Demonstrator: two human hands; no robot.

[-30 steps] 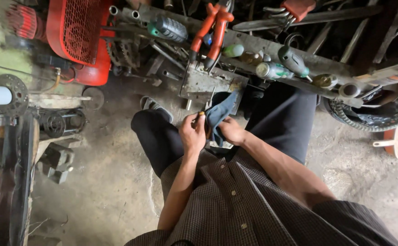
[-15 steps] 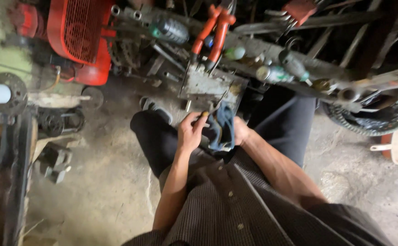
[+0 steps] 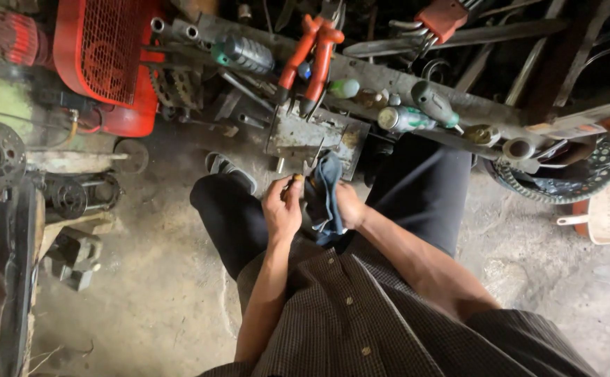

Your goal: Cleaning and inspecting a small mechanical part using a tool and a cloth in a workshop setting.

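Between the knees, both hands work close together. Left hand (image 3: 282,209) pinches a small brownish part (image 3: 296,179) at its fingertips; what it is, too small to tell. Right hand (image 3: 347,207) is closed on a dark blue rag (image 3: 323,194), bunched just beside that part. Beyond the hands, a grimy metal block (image 3: 303,135) and red-handled cutters (image 3: 312,59) lie on the cluttered surface (image 3: 458,105). Risk, as I judge it: the light fingertip grip slips under rubbing, and the part drops onto the dirt floor (image 3: 151,279) among scrap.
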